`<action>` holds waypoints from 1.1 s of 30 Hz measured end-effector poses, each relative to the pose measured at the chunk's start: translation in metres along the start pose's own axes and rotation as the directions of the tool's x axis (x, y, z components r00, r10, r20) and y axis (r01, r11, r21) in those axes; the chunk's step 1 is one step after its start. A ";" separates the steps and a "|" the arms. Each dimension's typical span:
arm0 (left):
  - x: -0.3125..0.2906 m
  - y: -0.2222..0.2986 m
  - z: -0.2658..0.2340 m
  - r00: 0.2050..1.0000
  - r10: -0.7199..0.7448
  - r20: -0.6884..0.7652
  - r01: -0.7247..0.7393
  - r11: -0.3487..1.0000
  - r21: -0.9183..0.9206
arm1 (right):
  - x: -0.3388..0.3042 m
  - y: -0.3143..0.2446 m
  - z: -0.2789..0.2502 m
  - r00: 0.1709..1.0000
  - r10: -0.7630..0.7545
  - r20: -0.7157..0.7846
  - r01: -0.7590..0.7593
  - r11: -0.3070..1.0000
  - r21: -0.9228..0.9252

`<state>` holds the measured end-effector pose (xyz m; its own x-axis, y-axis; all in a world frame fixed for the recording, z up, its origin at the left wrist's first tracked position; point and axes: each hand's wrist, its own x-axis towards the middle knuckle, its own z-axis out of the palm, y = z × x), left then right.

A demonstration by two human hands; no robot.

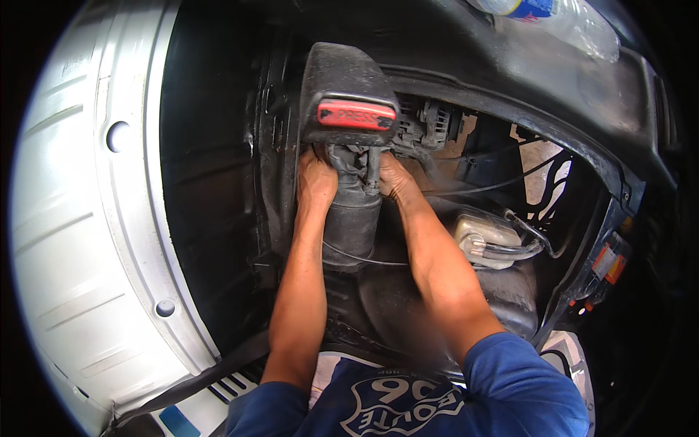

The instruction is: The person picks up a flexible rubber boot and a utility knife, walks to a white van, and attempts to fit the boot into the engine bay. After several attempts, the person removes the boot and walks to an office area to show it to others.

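Observation:
A black cylinder-shaped filter housing [354,226], dusty on its surface, stands upright in the bay before me. Over it sits a black box-shaped head [346,76] with a red push bar [356,114] on its front. My left hand [317,178] is at the left side of the neck between the two, its fingers hidden behind the parts. On the opposite side, my right hand [395,176] reaches in beside a dark upright fitting [373,169]; most of its fingers are hidden too. Whether either hand grips anything does not show.
Right of the housing lies a translucent reservoir [486,237] with hoses. Behind is a finned metal unit [437,124]. A thin cable [364,258] crosses the housing's lower part. A clear plastic bottle [579,28] lies on the upper right ledge. A white panel [65,211] borders the left.

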<state>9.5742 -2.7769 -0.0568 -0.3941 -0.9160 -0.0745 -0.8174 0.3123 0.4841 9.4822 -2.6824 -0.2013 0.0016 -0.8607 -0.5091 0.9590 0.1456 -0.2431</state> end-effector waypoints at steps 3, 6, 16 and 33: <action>-0.005 0.004 -0.009 0.971 -0.145 0.190 0.150 0.989 -0.010 | -0.005 -0.003 0.007 1.000 -0.023 0.017 0.023 1.000 -0.007; -0.014 0.011 -0.012 0.975 -0.135 0.174 0.139 0.990 -0.010 | -0.007 -0.008 0.014 0.997 0.027 -0.066 -0.031 0.998 -0.051; -0.018 0.018 -0.024 0.942 -0.069 0.328 0.005 0.981 0.193 | -0.005 -0.003 0.013 0.999 0.045 -0.012 -0.047 0.993 -0.110; -0.023 0.008 -0.018 0.966 -0.095 0.238 0.143 0.971 -0.193 | -0.012 -0.007 -0.002 0.977 -0.018 0.214 -0.002 0.996 0.092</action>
<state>9.5845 -2.7577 -0.0355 -0.4031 -0.8551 -0.3261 -0.7690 0.1234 0.6272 9.4745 -2.6722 -0.1956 0.0451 -0.9478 -0.3158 0.9811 0.1017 -0.1649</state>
